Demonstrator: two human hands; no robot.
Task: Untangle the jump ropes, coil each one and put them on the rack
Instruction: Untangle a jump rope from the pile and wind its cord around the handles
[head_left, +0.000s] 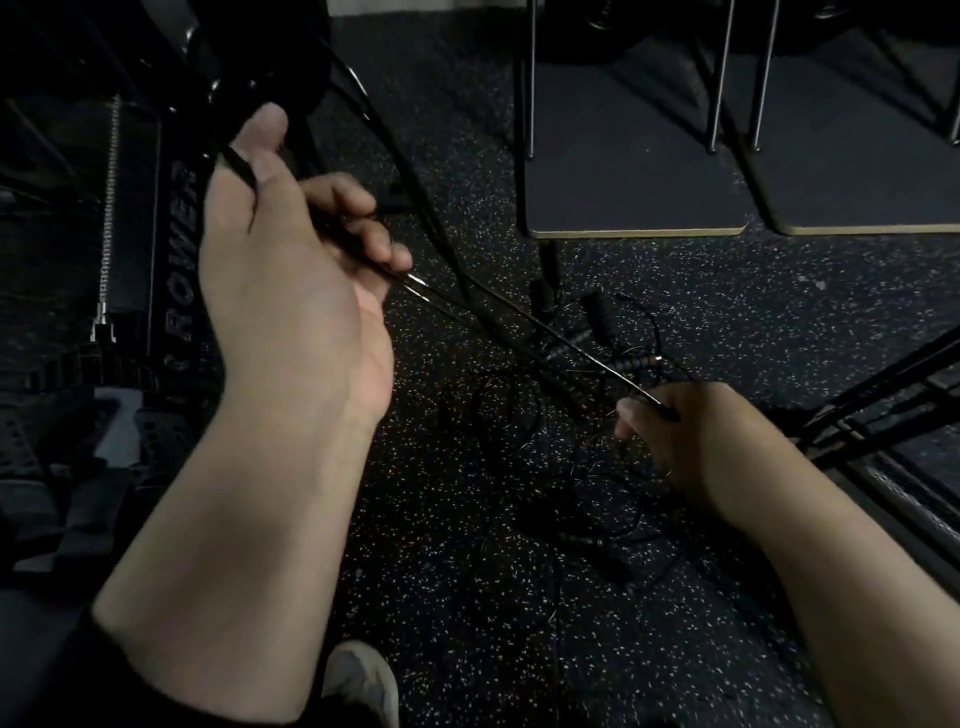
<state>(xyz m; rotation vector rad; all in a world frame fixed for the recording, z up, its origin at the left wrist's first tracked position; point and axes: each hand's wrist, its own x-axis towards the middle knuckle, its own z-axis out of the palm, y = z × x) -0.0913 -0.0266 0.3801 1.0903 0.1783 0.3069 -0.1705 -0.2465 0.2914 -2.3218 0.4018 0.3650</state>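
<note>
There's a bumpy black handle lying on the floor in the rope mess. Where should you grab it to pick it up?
Probably round the middle of the ribbed handle, coming down from above. It lies flat on the speckled floor, so only its top and sides are free, and the ridges should stop fingers slipping. The thin rope stretched between the left hand and right hand crosses just over it, so reach in beside that.

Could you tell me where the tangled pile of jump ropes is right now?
On the speckled floor, centre-right, beyond the right hand: the tangled pile.
</note>
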